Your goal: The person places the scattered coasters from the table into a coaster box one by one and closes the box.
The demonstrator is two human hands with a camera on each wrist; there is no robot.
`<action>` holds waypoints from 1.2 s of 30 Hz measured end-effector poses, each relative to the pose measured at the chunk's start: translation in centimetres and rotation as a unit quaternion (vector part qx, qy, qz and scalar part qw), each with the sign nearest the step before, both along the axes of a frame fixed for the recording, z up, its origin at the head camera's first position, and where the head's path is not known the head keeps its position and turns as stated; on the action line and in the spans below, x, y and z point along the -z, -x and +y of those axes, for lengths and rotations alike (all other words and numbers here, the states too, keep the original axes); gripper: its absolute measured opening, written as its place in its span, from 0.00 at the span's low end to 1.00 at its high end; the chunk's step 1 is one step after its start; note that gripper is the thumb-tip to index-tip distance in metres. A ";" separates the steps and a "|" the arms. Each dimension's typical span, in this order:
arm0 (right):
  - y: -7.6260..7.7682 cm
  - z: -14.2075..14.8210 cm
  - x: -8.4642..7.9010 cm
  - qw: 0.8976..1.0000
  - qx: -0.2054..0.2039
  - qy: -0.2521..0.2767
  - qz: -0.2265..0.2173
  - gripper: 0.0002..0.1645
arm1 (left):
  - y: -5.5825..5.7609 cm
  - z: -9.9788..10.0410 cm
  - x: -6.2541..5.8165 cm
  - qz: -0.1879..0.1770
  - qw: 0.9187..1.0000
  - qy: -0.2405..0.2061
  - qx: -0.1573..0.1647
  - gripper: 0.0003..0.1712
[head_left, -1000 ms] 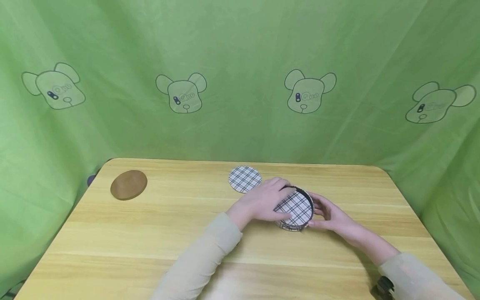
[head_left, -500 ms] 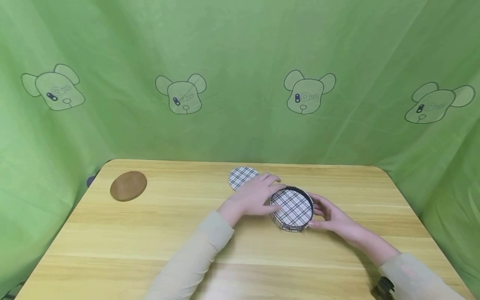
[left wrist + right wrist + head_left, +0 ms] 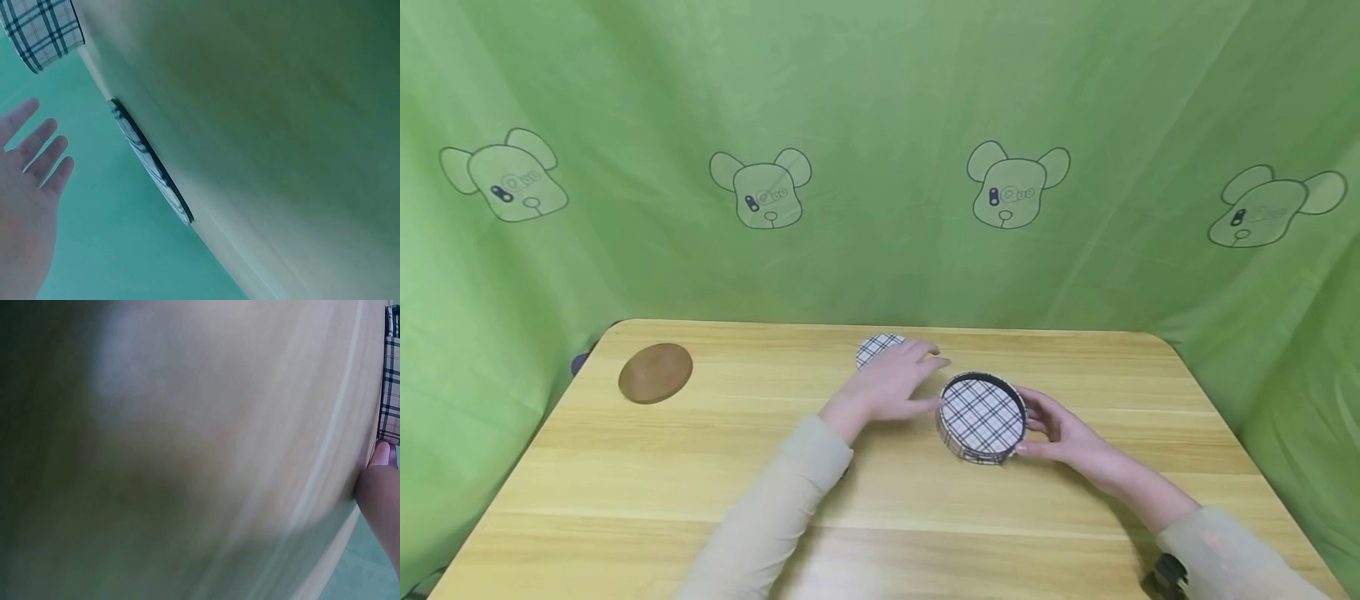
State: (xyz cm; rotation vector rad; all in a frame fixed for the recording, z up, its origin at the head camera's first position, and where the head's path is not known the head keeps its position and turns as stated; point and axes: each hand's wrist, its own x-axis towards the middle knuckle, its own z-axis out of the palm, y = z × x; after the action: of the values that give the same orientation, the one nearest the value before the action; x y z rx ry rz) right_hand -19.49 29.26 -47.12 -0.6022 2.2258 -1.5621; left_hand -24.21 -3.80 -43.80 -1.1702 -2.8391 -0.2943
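Behind the left hand, the plaid disc is partly hidden. Beside the right hand, the right wrist view cuts off the plaid box and shows the tabletop blurred.

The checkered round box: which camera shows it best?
The head view: nearly the whole box shows, round top and side. The left wrist view catches only a cut-off piece, top left; the right wrist view, only a strip at its right edge.

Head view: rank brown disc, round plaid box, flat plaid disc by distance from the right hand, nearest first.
1. Round plaid box: just left of the right hand, at its fingers.
2. Flat plaid disc: farther left, partly behind the left hand.
3. Brown disc: far left.
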 end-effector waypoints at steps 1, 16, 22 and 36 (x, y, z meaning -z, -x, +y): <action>0.0 0.0 0.0 1.000 0.000 -0.001 0.001 0.55 | 0.1 -0.1 0.0 -0.001 1.000 -0.002 -0.001 0.40; -0.1 -0.1 -0.3 1.000 0.005 -0.003 -0.005 0.56 | 1.5 -1.8 0.4 -0.018 0.999 -0.001 -0.032 0.42; -0.1 -0.1 -0.3 1.000 0.006 -0.002 -0.007 0.55 | 2.1 -2.5 0.8 -0.029 0.999 -0.006 -0.033 0.45; -0.1 0.0 -0.3 1.000 0.004 -0.006 -0.008 0.56 | 2.7 -4.2 0.9 -0.062 0.996 -0.043 -0.055 0.50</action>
State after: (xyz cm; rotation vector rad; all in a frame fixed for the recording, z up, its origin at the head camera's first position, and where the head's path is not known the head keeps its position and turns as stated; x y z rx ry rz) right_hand -19.36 29.24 -46.83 -0.5763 2.2265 -1.5509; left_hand -26.87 -7.98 -44.67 -1.0086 -2.9500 -0.4943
